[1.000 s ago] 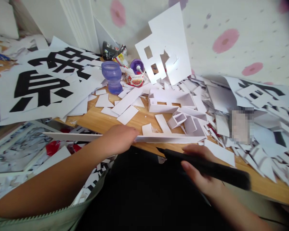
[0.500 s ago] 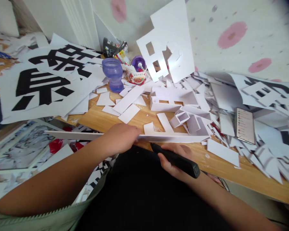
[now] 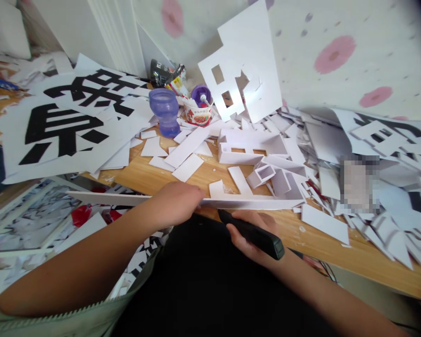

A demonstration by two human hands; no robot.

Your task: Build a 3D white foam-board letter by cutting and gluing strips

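Note:
A long white foam-board strip (image 3: 252,202) stands on edge along the front of the wooden table, its left end sticking out past the edge. My left hand (image 3: 177,202) is closed over the strip's middle, fingertips partly hidden behind it. Just to the right and nearer my body, my right hand (image 3: 247,234) is wrapped round a thick black pen-shaped tool (image 3: 257,234). The tool's tapered tip points left and lies close below the strip; whether it touches cannot be seen. Beyond the strip sits an open white box-like piece (image 3: 249,142) with square cutouts.
Behind stand a purple cup (image 3: 164,110) and a red-and-white food tub (image 3: 198,113). A large cut board (image 3: 245,70) leans on the wall. Sheets with black characters (image 3: 63,126) lie left. White offcuts (image 3: 382,229) pile up right, beside a pixelated patch. A scrap-filled rack (image 3: 31,220) stands lower left.
My right hand and the black tool have shifted slightly left along the strip. My left hand stays on the strip in nearly the same place.

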